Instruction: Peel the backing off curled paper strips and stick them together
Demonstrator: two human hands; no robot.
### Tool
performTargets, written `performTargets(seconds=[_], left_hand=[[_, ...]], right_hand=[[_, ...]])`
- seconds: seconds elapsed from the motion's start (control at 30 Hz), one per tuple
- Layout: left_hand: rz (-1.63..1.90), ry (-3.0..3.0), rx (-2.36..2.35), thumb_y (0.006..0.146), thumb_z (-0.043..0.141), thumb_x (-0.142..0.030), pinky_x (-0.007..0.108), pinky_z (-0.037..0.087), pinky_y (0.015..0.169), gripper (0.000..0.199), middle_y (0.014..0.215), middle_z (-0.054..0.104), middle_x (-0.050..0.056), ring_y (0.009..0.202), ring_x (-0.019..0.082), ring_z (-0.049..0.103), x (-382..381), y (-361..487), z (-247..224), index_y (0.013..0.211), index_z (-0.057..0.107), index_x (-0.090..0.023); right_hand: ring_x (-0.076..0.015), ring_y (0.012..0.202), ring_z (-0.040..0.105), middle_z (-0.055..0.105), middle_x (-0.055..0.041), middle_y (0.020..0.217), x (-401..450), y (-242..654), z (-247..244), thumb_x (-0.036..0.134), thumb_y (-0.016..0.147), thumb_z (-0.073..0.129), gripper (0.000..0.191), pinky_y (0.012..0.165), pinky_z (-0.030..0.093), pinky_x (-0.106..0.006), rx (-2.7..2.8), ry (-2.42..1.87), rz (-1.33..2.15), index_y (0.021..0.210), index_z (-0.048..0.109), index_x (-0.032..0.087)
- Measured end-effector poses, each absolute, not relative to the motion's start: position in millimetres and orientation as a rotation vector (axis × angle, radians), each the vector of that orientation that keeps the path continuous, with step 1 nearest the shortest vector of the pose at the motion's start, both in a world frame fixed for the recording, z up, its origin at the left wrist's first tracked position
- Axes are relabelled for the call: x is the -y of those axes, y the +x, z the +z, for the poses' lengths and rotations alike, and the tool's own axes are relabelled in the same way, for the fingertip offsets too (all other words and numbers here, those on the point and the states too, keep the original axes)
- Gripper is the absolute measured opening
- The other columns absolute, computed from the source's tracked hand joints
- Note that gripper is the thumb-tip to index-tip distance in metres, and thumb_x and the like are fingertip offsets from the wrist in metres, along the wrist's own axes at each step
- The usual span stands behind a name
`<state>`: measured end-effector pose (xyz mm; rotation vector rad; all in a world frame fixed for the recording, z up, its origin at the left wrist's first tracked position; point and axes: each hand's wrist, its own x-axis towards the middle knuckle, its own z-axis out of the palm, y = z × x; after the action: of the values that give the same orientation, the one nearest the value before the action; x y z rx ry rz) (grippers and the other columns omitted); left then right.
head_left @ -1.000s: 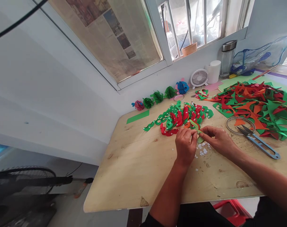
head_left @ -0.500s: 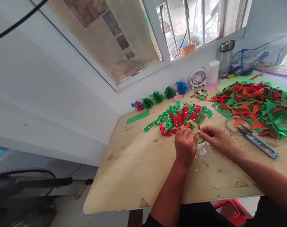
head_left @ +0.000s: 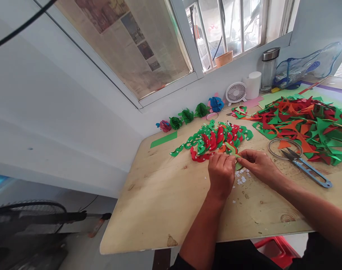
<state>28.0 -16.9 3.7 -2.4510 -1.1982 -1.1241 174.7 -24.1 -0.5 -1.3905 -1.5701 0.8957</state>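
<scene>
Both hands meet over the wooden table (head_left: 159, 202). My left hand (head_left: 222, 170) is closed, its fingers pinching a light green paper piece (head_left: 231, 148) that sticks up beyond the fingertips. From the right, my right hand (head_left: 256, 163) pinches the same piece between thumb and index finger. Small white paper bits (head_left: 241, 179) lie scattered just below the fingers. Behind my left hand spreads a heap of wavy red and green paper shapes (head_left: 213, 138) dotted with white squares.
Blue-handled snips (head_left: 311, 172) and a metal ring (head_left: 272, 150) lie right of my right hand. Farther right is a big pile of red, orange and green scraps (head_left: 303, 127). Along the wall stand paper ornaments (head_left: 187, 115), a small white fan (head_left: 236, 93) and a glass bottle (head_left: 268, 73).
</scene>
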Motion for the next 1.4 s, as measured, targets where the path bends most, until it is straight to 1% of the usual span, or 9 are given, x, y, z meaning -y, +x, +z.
performTargets(seconds=[0.27,0.47,0.57,0.73,0.83,0.93,1.07,1.23,1.4], left_hand=[[-1.044,-2.419,1.179,0.084,0.05,-0.016,0.032,0.038,0.069,0.014,0.069,0.062,0.005,0.074,0.019,0.054,18.0,30.3,1.4,0.075,0.061,-0.016],[-1.34,-2.532,1.415,0.078,0.054,-0.012,0.03,0.043,0.071,0.012,0.068,0.062,0.003,0.072,0.017,0.054,13.6,29.7,-4.3,0.07,0.06,-0.017],[-1.479,-2.588,1.52,0.076,0.055,-0.01,0.03,0.045,0.073,0.011,0.069,0.063,0.002,0.074,0.016,0.056,12.4,29.0,-4.1,0.068,0.06,-0.018],[-1.586,-2.635,1.68,0.074,0.055,-0.012,0.03,0.046,0.073,0.011,0.07,0.065,0.002,0.074,0.016,0.058,11.6,27.5,-1.6,0.067,0.061,-0.018],[-1.657,-2.658,1.747,0.076,0.056,-0.016,0.03,0.047,0.071,0.01,0.071,0.066,0.003,0.073,0.016,0.059,12.0,26.5,-0.1,0.069,0.063,-0.017],[-1.795,-2.668,1.804,0.08,0.054,-0.022,0.028,0.047,0.068,0.012,0.075,0.067,0.003,0.071,0.014,0.059,12.7,25.5,0.8,0.079,0.065,-0.016],[-1.876,-2.595,1.88,0.079,0.055,-0.022,0.026,0.047,0.067,0.014,0.08,0.066,0.004,0.072,0.014,0.06,12.3,24.9,-1.2,0.087,0.064,-0.016],[-1.847,-2.519,1.968,0.077,0.058,-0.021,0.026,0.047,0.069,0.016,0.083,0.067,0.004,0.074,0.014,0.06,11.2,25.2,-4.4,0.09,0.065,-0.016],[-1.903,-2.536,1.988,0.077,0.058,-0.022,0.025,0.047,0.066,0.013,0.08,0.067,0.004,0.072,0.014,0.06,10.1,25.6,-4.9,0.085,0.065,-0.016]], right_hand=[[-0.0121,0.052,0.044,0.052,0.002,0.056,25.0,174.3,-2.4,0.043,0.078,0.053,0.028,0.047,0.033,-0.024,1.566,-1.42,0.906,0.068,0.06,0.018],[-0.011,0.05,0.04,0.047,0.0031,0.055,24.9,173.9,-3.2,0.043,0.079,0.051,0.028,0.046,0.031,-0.023,1.591,-1.44,0.9,0.071,0.06,0.018],[-0.011,0.05,0.041,0.049,0.0027,0.055,25.1,173.7,-2.9,0.043,0.079,0.051,0.028,0.045,0.031,-0.023,1.589,-1.444,0.914,0.073,0.062,0.018],[-0.0108,0.049,0.042,0.05,0.0028,0.055,24.1,174.5,-4.1,0.042,0.079,0.052,0.027,0.044,0.031,-0.022,1.599,-1.436,0.936,0.075,0.063,0.017],[-0.0105,0.049,0.04,0.048,0.0031,0.055,24.2,174.3,-2.4,0.042,0.078,0.053,0.027,0.045,0.03,-0.022,1.568,-1.438,0.962,0.073,0.061,0.017],[-0.0105,0.049,0.039,0.045,0.0036,0.055,24.6,173.8,-0.2,0.044,0.078,0.053,0.028,0.045,0.029,-0.023,1.52,-1.416,1.007,0.07,0.059,0.017],[-0.0108,0.049,0.038,0.045,0.0035,0.055,25.0,174.2,0.5,0.045,0.078,0.053,0.029,0.044,0.028,-0.024,1.511,-1.402,1.018,0.071,0.06,0.018],[-0.0109,0.048,0.04,0.048,0.0029,0.055,25.0,174.7,0.6,0.048,0.077,0.053,0.031,0.044,0.03,-0.023,1.509,-1.385,1.021,0.07,0.059,0.018],[-0.0105,0.047,0.039,0.047,0.0035,0.052,26.3,172.6,3.6,0.05,0.076,0.054,0.033,0.043,0.029,-0.023,1.513,-1.386,1.006,0.067,0.058,0.019]])
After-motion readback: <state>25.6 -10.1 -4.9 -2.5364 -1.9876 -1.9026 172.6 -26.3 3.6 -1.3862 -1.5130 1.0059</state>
